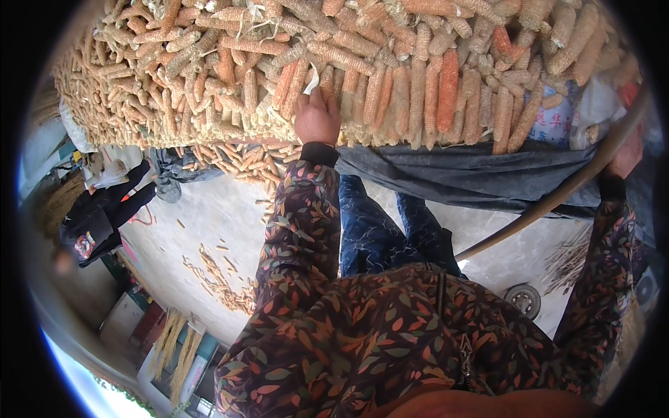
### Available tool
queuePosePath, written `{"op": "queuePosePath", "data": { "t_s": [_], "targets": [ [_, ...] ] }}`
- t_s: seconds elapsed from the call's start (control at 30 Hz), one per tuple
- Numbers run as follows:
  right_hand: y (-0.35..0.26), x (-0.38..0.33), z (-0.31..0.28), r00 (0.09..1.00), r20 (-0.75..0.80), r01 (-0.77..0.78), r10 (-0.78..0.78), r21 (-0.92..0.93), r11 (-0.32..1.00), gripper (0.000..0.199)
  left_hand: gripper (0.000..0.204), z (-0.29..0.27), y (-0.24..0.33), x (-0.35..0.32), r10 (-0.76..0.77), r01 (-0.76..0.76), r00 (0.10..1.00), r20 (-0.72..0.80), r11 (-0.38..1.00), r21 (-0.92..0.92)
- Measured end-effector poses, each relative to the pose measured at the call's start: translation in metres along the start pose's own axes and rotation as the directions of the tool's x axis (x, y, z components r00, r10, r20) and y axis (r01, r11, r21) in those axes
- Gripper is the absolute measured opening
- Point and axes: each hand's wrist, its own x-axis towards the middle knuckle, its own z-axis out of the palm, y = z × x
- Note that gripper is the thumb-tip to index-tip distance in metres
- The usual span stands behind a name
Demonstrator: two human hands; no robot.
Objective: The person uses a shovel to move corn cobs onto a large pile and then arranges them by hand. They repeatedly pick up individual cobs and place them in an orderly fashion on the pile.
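Note:
A big pile of dried orange and yellow corn cobs (pixel 390 63) fills the top of the view, stacked on a dark grey tarp (pixel 474 174). My left hand (pixel 317 120) reaches into the pile's front edge, fingers curled around the end of a cob beside a white scrap of husk (pixel 311 80). My right hand (pixel 625 159) is at the far right, closed around a long curved wooden pole (pixel 536 209) that slants down toward the ground. Both sleeves have a dark leaf pattern.
A person in dark clothes and a cap (pixel 94 219) bends at the left. Loose cobs (pixel 219 279) lie scattered on the concrete ground. A small wheel (pixel 523 299) is at lower right, a white printed sack (pixel 557 118) is by the pile, and husk bundles (pixel 178 341) are at lower left.

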Motion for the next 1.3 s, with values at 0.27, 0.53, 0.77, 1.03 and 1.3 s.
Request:
{"op": "queuePosePath", "data": {
  "t_s": [0.27, 0.53, 0.77, 1.03, 1.3],
  "targets": [
    [0.001, -0.001, 0.002, 1.0, -0.005, -0.015, 0.015, -0.005, 1.0, 0.044, 0.03, 0.026, 0.001, 0.006, -0.088, 0.085, 0.994, -0.06, 0.995, -0.044],
    [0.0, 0.001, 0.005, 0.998, 0.052, -0.044, 0.044, 0.011, 0.999, 0.045, 0.034, 0.026, -0.009, 0.006, -0.063, 0.069, 0.995, -0.072, 0.994, 0.086],
    [-0.016, 0.0, -0.013, 0.983, -0.181, 0.027, -0.003, 0.133, 0.991, 0.038, 0.044, -0.005, 0.039, 0.022, -0.111, 0.079, 0.987, -0.117, 0.966, -0.245],
    [-0.018, -0.003, -0.01, 0.986, -0.167, 0.046, -0.024, 0.132, 0.99, 0.034, 0.07, 0.01, 0.083, 0.075, -0.459, 0.406, 0.887, 0.054, 0.717, -0.566],
    [-0.028, 0.0, -0.004, 0.975, -0.221, 0.047, -0.011, 0.159, 0.986, 0.03, 0.058, 0.067, 0.014, 0.077, -0.492, 0.365, 0.854, 0.172, 0.33, -0.87]
  ]
}}
